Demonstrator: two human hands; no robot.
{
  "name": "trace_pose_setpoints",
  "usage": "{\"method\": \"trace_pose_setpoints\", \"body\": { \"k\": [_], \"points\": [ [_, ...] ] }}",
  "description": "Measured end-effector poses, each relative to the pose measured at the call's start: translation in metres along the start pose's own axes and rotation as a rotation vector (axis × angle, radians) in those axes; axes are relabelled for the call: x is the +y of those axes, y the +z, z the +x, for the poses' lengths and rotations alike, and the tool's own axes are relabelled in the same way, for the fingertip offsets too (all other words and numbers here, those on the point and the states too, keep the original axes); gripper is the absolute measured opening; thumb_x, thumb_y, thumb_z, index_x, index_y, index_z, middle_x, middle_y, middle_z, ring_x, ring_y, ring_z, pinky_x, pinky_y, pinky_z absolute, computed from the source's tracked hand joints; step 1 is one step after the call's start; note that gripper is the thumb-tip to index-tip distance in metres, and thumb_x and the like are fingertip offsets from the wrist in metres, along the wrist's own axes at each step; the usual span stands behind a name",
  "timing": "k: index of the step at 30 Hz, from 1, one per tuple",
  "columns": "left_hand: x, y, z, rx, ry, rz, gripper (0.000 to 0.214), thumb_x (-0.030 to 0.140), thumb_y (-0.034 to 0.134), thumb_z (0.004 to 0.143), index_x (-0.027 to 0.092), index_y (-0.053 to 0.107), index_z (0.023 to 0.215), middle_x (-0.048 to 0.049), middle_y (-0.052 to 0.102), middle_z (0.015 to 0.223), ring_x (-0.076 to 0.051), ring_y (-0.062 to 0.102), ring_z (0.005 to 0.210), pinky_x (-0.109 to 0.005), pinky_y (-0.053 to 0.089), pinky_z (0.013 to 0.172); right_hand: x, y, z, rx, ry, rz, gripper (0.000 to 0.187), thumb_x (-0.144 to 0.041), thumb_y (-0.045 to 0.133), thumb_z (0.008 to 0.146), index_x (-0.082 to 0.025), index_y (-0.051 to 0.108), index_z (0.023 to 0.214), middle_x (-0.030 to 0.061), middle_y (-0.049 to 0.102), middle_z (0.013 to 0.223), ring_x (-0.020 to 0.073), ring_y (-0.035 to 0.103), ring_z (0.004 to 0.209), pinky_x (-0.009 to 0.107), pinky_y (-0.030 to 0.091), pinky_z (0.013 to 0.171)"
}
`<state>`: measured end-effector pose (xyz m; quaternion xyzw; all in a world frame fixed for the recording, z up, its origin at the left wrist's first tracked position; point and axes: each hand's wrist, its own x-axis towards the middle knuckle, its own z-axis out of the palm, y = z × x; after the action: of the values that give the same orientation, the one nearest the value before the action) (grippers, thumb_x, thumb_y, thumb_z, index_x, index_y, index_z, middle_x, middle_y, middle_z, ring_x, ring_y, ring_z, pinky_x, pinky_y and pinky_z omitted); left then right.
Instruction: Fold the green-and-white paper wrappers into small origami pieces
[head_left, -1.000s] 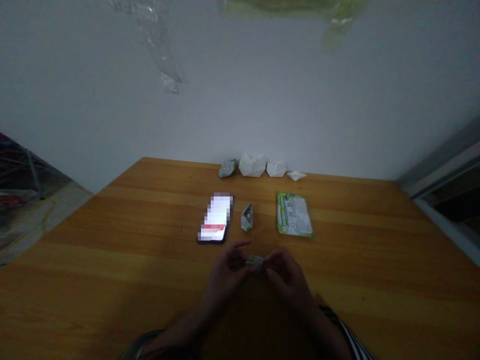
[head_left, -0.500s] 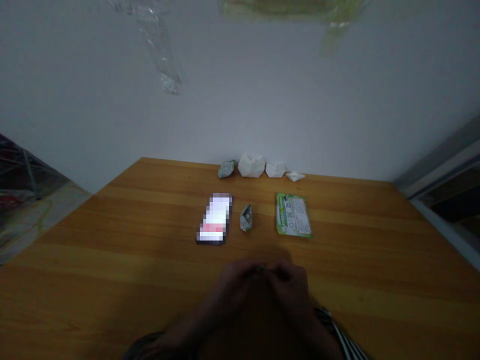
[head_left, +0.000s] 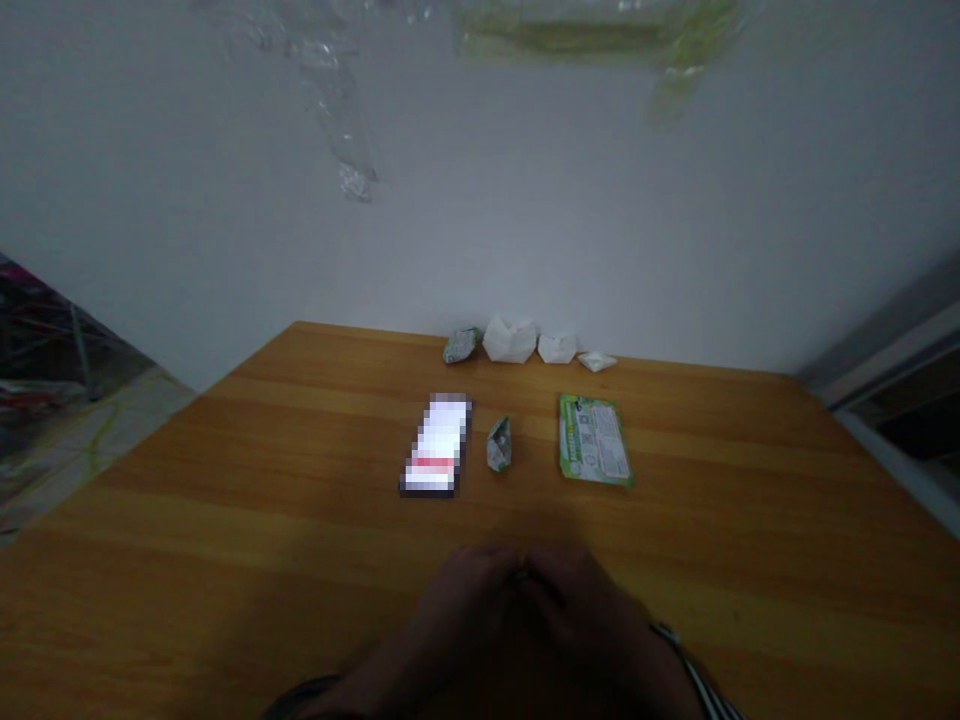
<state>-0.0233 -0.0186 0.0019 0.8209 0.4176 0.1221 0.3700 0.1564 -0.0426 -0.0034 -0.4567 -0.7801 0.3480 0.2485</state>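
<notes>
My left hand and my right hand meet fingertip to fingertip low over the wooden table. Both are closed in a pinch on something tiny and dark, too small and dim to name. Beyond them lies a small folded piece of green-and-grey printed wrapper. A phone with a lit, pixelated screen is to its left. On the right a flat green-and-white printed packet rests on the wood.
Along the wall stand a crumpled printed wrapper piece, two white folded papers, one larger and one smaller, and a flat white folded piece. Clear tape clings to the wall.
The view has tilted up a little, so everything sits slightly lower. My hands have drawn closer together, and the small thing between the fingertips is more hidden.
</notes>
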Motion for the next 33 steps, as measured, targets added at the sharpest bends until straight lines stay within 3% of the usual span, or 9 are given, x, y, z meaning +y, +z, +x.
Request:
{"method": "trace_pose_setpoints", "body": {
  "k": [4, 9, 13, 18, 26, 33],
  "points": [
    [-0.005, -0.001, 0.002, -0.086, 0.035, 0.073, 0.026, 0.015, 0.048, 0.082, 0.023, 0.065, 0.1, -0.005, 0.071, 0.095, -0.019, 0.064, 0.082, -0.026, 0.047, 0.074, 0.003, -0.005, -0.001, -0.028, -0.067, -0.026, 0.021, -0.023, 0.043, 0.091, -0.025, 0.062, 0.097, 0.0031, 0.071, 0.085, 0.0174, 0.064, 0.072, 0.025, 0.045, 0.065],
    [-0.009, -0.006, 0.004, -0.168, 0.076, 0.173, 0.022, 0.018, 0.053, 0.082, 0.021, 0.065, 0.099, -0.0059, 0.073, 0.091, -0.021, 0.066, 0.077, -0.028, 0.048, 0.07, 0.011, -0.004, -0.003, 0.02, -0.129, -0.016, 0.024, -0.03, 0.044, 0.092, -0.023, 0.066, 0.084, 0.0023, 0.07, 0.072, 0.016, 0.061, 0.06, 0.023, 0.044, 0.057],
    [-0.005, -0.008, 0.003, -0.051, 0.192, -0.026, 0.022, 0.015, 0.047, 0.086, 0.021, 0.067, 0.092, -0.003, 0.073, 0.083, -0.016, 0.065, 0.07, -0.021, 0.046, 0.065, 0.012, 0.002, -0.006, 0.145, -0.071, 0.054, 0.03, -0.031, 0.045, 0.091, -0.022, 0.067, 0.074, 0.0007, 0.068, 0.064, 0.0154, 0.058, 0.055, 0.023, 0.042, 0.055],
    [-0.004, -0.007, 0.003, 0.03, 0.188, -0.044, 0.025, 0.02, 0.045, 0.089, 0.017, 0.067, 0.078, -0.0037, 0.07, 0.07, -0.015, 0.062, 0.063, -0.021, 0.042, 0.06, 0.011, 0.011, -0.008, 0.244, 0.004, 0.067, 0.032, -0.031, 0.048, 0.09, -0.019, 0.066, 0.068, 0.0002, 0.064, 0.059, 0.0144, 0.057, 0.055, 0.022, 0.04, 0.055],
    [0.002, -0.005, 0.005, 0.118, 0.108, -0.162, 0.041, 0.031, 0.042, 0.092, 0.015, 0.058, 0.058, 0.0024, 0.052, 0.052, -0.011, 0.047, 0.05, -0.02, 0.032, 0.05, 0.008, 0.012, -0.006, 0.291, -0.008, 0.154, 0.033, -0.03, 0.044, 0.091, -0.016, 0.064, 0.068, 0.0006, 0.061, 0.06, 0.0128, 0.055, 0.055, 0.021, 0.04, 0.055],
    [0.001, -0.002, 0.011, 0.316, -0.073, -0.343, 0.044, 0.039, 0.044, 0.09, 0.015, 0.054, 0.054, 0.0034, 0.047, 0.05, -0.01, 0.044, 0.048, -0.02, 0.035, 0.049, 0.009, 0.02, -0.004, 0.568, 0.143, 0.158, 0.039, -0.035, 0.045, 0.09, -0.017, 0.054, 0.056, -0.0031, 0.048, 0.05, 0.0105, 0.045, 0.047, 0.02, 0.034, 0.045]
  ]
}}
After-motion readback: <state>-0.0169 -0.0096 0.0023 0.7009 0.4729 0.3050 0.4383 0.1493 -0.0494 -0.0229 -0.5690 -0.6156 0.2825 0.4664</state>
